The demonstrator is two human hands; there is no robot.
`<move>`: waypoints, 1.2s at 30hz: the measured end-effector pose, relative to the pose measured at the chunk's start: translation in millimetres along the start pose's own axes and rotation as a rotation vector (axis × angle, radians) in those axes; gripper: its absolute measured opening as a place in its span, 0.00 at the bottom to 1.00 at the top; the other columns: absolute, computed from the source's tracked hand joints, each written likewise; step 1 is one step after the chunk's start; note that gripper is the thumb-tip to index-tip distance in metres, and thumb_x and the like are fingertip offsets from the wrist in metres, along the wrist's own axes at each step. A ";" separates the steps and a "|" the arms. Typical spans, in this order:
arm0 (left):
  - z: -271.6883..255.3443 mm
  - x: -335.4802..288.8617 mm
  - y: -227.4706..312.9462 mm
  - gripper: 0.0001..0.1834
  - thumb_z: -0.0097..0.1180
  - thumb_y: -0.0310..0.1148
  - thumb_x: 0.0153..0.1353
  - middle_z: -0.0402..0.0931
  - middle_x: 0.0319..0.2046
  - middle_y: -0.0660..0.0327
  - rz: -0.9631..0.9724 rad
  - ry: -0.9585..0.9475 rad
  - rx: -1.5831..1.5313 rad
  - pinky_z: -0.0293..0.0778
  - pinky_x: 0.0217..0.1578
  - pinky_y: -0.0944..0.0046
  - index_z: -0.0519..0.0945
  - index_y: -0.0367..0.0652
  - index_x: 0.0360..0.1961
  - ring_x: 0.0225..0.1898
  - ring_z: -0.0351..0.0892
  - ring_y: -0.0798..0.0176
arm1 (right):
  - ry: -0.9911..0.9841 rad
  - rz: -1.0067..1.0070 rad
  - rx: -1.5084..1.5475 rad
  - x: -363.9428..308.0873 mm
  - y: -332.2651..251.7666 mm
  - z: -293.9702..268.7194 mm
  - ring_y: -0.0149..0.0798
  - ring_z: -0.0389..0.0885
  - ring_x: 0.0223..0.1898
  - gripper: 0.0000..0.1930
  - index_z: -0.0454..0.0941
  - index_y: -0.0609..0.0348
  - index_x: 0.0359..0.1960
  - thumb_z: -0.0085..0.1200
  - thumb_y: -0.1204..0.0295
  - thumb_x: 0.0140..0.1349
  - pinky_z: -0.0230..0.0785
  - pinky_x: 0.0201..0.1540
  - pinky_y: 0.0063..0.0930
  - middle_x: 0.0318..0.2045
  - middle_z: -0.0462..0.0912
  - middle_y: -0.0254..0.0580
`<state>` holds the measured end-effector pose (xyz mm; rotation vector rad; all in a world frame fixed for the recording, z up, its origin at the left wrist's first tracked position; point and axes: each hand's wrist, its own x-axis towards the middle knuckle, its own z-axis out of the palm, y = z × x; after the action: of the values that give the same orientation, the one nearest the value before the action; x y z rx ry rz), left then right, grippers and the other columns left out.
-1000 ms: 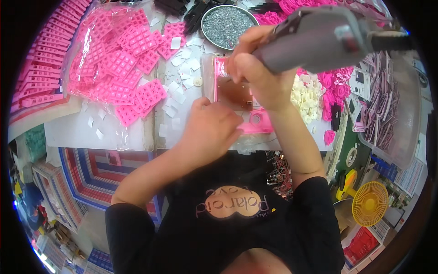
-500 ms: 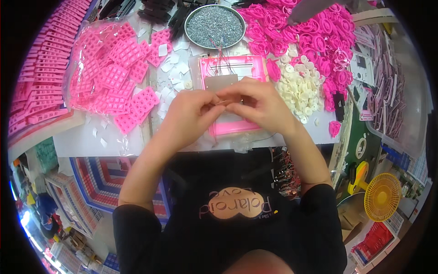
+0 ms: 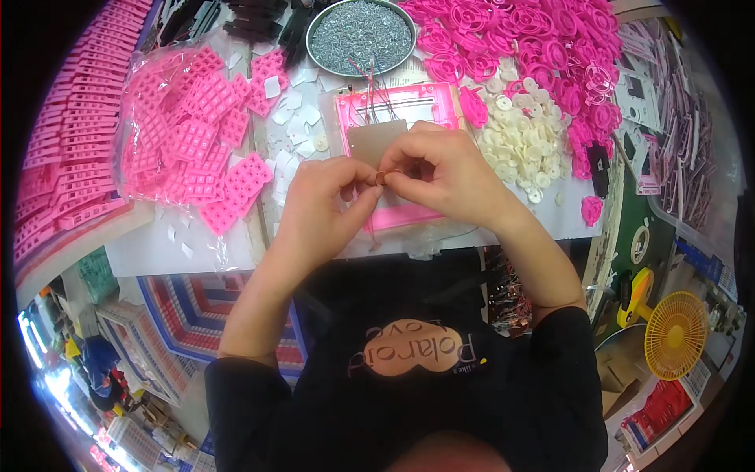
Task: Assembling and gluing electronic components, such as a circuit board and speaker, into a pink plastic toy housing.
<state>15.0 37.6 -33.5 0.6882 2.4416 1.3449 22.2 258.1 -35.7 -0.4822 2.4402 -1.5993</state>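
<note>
Over a pink plastic frame [image 3: 409, 216], my two hands meet with fingertips nearly touching. My left hand [image 3: 326, 200] is closed in a pinch, and my right hand [image 3: 452, 177] pinches from the other side. Between them shows a thin copper-coloured wire [image 3: 381, 178], bent into a small curve; its ends are hidden by the fingers. Behind the hands a grey-brown flat board [image 3: 373, 141] lies on the frame. Several thin dark and red wires [image 3: 377, 98] run up from the frame's far part.
A round metal dish of screws [image 3: 362, 38] stands at the back. Bagged pink keypads [image 3: 197, 134] lie left, beside white paper bits [image 3: 297, 110]. White round parts [image 3: 523, 141] and pink ring-shaped parts [image 3: 543, 47] are heaped right. A yellow fan [image 3: 675, 334] stands lower right.
The view has shifted slightly. My fingertips have come closer together, and the thin wire, nearly straight before, now shows as a small curve between them.
</note>
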 end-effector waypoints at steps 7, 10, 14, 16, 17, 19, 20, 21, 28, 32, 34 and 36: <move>0.7 0.2 0.7 0.05 0.64 0.25 0.57 0.80 0.26 0.62 0.003 0.008 0.011 0.68 0.37 0.63 0.83 0.38 0.34 0.28 0.75 0.65 | 0.005 0.016 -0.051 1.7 -3.3 3.0 0.31 0.80 0.31 0.05 0.85 0.60 0.35 0.64 0.76 0.57 0.75 0.34 0.24 0.28 0.81 0.36; 5.2 -0.9 -1.5 0.04 0.63 0.26 0.57 0.80 0.26 0.63 0.025 0.047 0.097 0.66 0.39 0.62 0.83 0.40 0.33 0.29 0.75 0.65 | 0.004 0.010 -0.062 1.5 -3.1 4.0 0.31 0.80 0.31 0.05 0.85 0.60 0.35 0.64 0.76 0.56 0.75 0.34 0.24 0.28 0.81 0.36; 6.1 -2.4 -8.4 0.03 0.63 0.27 0.55 0.80 0.26 0.65 0.030 0.084 0.097 0.61 0.41 0.59 0.82 0.45 0.32 0.29 0.76 0.63 | 0.001 0.075 0.015 2.1 -4.1 3.0 0.28 0.79 0.30 0.04 0.85 0.60 0.34 0.63 0.77 0.56 0.73 0.33 0.23 0.28 0.80 0.34; 5.0 -2.7 -8.7 0.04 0.63 0.28 0.54 0.80 0.26 0.66 0.044 0.103 0.118 0.58 0.42 0.57 0.82 0.47 0.31 0.29 0.77 0.62 | 0.004 0.100 0.071 2.1 -3.2 2.9 0.26 0.78 0.29 0.04 0.84 0.60 0.34 0.63 0.78 0.56 0.72 0.32 0.22 0.27 0.80 0.33; 4.4 -2.8 -3.4 0.04 0.63 0.28 0.54 0.80 0.26 0.67 0.050 0.114 0.150 0.58 0.42 0.57 0.82 0.48 0.31 0.30 0.77 0.61 | 0.008 0.086 0.074 2.4 -1.5 3.2 0.25 0.78 0.28 0.04 0.84 0.60 0.34 0.63 0.78 0.56 0.71 0.32 0.22 0.27 0.80 0.33; 4.9 -3.5 -0.5 0.05 0.64 0.28 0.53 0.80 0.27 0.67 0.072 0.129 0.207 0.57 0.42 0.56 0.82 0.49 0.32 0.31 0.78 0.61 | 0.004 0.111 0.067 3.2 -2.8 3.7 0.30 0.80 0.29 0.05 0.84 0.61 0.33 0.63 0.76 0.55 0.73 0.33 0.26 0.28 0.82 0.37; 5.5 -3.4 -0.9 0.05 0.64 0.28 0.53 0.80 0.27 0.67 0.090 0.132 0.228 0.57 0.42 0.56 0.82 0.49 0.32 0.31 0.78 0.61 | -0.003 0.151 0.056 4.4 -7.2 2.7 0.36 0.83 0.30 0.06 0.83 0.62 0.33 0.63 0.75 0.54 0.75 0.34 0.30 0.29 0.83 0.42; 5.7 -3.0 -1.1 0.06 0.64 0.27 0.53 0.80 0.27 0.67 0.109 0.136 0.250 0.57 0.42 0.55 0.82 0.49 0.32 0.31 0.78 0.61 | -0.009 0.191 0.043 5.1 -10.0 1.8 0.42 0.86 0.31 0.07 0.83 0.63 0.32 0.63 0.73 0.53 0.77 0.36 0.34 0.29 0.84 0.46; 5.8 -3.8 -3.9 0.07 0.65 0.27 0.52 0.80 0.27 0.67 0.082 0.123 0.199 0.57 0.42 0.56 0.82 0.49 0.32 0.32 0.78 0.61 | -0.018 0.167 0.058 5.6 -6.1 2.0 0.44 0.86 0.31 0.08 0.83 0.64 0.33 0.64 0.74 0.52 0.78 0.36 0.35 0.29 0.85 0.47; 6.0 -3.6 -3.2 0.06 0.64 0.27 0.53 0.80 0.26 0.67 0.082 0.116 0.191 0.57 0.42 0.56 0.81 0.48 0.32 0.32 0.79 0.61 | -0.015 0.184 0.080 4.7 -5.8 3.0 0.31 0.81 0.29 0.05 0.83 0.63 0.33 0.63 0.77 0.55 0.73 0.33 0.26 0.27 0.83 0.37; 6.0 -3.3 -1.9 0.06 0.64 0.27 0.53 0.80 0.26 0.67 0.085 0.117 0.197 0.57 0.42 0.56 0.81 0.48 0.32 0.32 0.78 0.61 | -0.011 0.164 0.083 4.4 -5.1 2.9 0.24 0.78 0.28 0.04 0.83 0.62 0.33 0.63 0.78 0.56 0.70 0.31 0.22 0.26 0.81 0.32; 6.0 -3.0 0.1 0.05 0.64 0.27 0.53 0.79 0.26 0.67 0.093 0.117 0.207 0.56 0.42 0.56 0.81 0.48 0.31 0.31 0.78 0.61 | -0.008 0.136 0.100 4.3 -5.2 2.0 0.24 0.78 0.28 0.03 0.83 0.62 0.33 0.63 0.77 0.56 0.70 0.31 0.22 0.26 0.81 0.32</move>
<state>20.2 40.4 -36.5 0.8014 2.7008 1.2062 19.7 252.9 -31.6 -0.2998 2.3190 -1.6489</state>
